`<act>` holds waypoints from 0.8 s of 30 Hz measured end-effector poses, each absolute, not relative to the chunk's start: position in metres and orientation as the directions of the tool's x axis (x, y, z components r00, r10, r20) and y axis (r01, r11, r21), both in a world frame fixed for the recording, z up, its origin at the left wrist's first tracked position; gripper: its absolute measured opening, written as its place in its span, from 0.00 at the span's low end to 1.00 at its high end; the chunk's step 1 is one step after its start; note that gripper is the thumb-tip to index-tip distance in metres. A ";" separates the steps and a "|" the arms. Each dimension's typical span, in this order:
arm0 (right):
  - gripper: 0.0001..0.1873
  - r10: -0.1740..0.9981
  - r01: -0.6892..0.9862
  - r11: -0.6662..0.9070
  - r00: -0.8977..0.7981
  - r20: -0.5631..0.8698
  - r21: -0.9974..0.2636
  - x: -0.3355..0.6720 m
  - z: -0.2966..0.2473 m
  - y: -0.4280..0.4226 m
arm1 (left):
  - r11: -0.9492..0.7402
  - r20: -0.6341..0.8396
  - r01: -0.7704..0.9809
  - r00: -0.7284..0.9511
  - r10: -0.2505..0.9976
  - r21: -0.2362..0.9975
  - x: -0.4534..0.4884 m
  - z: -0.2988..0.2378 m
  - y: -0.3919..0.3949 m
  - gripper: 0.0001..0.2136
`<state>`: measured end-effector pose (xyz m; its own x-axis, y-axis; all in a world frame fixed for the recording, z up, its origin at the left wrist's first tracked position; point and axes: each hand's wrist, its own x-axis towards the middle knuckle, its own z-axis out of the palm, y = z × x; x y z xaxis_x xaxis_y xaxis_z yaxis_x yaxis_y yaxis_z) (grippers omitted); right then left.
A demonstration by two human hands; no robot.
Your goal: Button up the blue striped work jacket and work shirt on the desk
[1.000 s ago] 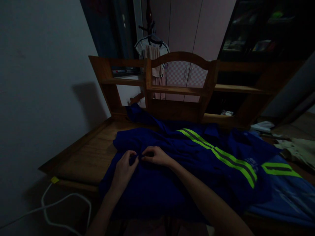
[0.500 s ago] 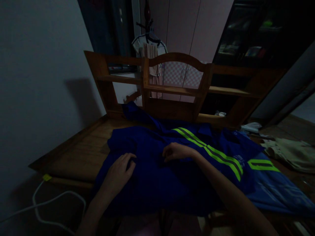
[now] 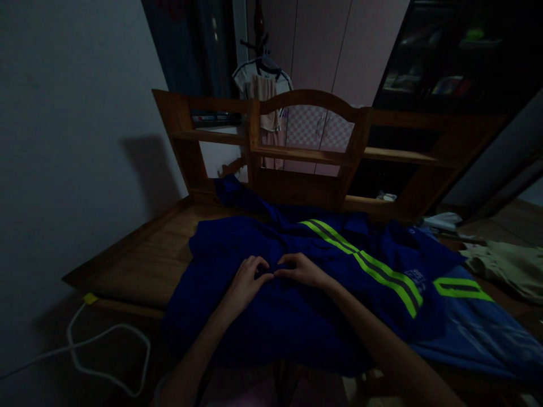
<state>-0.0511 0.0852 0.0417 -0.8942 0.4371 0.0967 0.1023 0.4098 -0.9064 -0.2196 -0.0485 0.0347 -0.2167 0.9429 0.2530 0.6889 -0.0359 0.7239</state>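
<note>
Head: creased blue cloth garmt [image 3: 297,311].

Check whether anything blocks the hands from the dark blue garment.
Nothing visible does. The left hand and right hand are right over the dark blue garment; it's too dark to tell whether they pinch it.

Two hands show at the centre of the frame, one left hand [image 3: 248,281] and one right hand [image 3: 304,270], with one dark blue garment [image 3: 231,234]. The lower left has one white cable [image 3: 122,326] and one yellow tab [image 3: 90,298]; the right has one cream cloth [image 3: 504,263]. Upper middle, there are one hanging white shirt [image 3: 243,78] and two cabinet handles [image 3: 321,124].
</note>
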 end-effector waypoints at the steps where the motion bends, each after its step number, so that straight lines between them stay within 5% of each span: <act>1: 0.16 0.447 0.089 0.399 -0.888 0.108 -0.912 -0.051 0.041 0.085 | -0.029 0.248 0.693 -0.219 0.944 0.721 -0.219 0.036 -0.049 0.07; 9: 0.20 0.429 0.069 0.236 -0.903 0.040 -0.969 -0.050 0.035 0.091 | -0.022 0.187 0.608 -0.209 0.960 0.794 -0.211 0.049 -0.051 0.09; 16: 0.19 0.319 0.041 0.097 -0.948 -0.008 -0.994 -0.046 0.048 0.085 | 0.012 -0.003 0.225 -0.040 0.999 0.974 -0.213 0.059 -0.055 0.14; 24: 0.16 0.373 0.010 0.057 -0.928 0.012 -0.998 -0.047 0.047 0.087 | 0.057 -0.026 0.155 -0.189 0.982 0.986 -0.214 0.055 -0.054 0.16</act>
<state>-0.0466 0.0867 0.0471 -0.9277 0.3731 0.0124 0.0097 0.0574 -0.9983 -0.2135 -0.0536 0.0553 -0.1893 0.9816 -0.0265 0.1554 0.0566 0.9862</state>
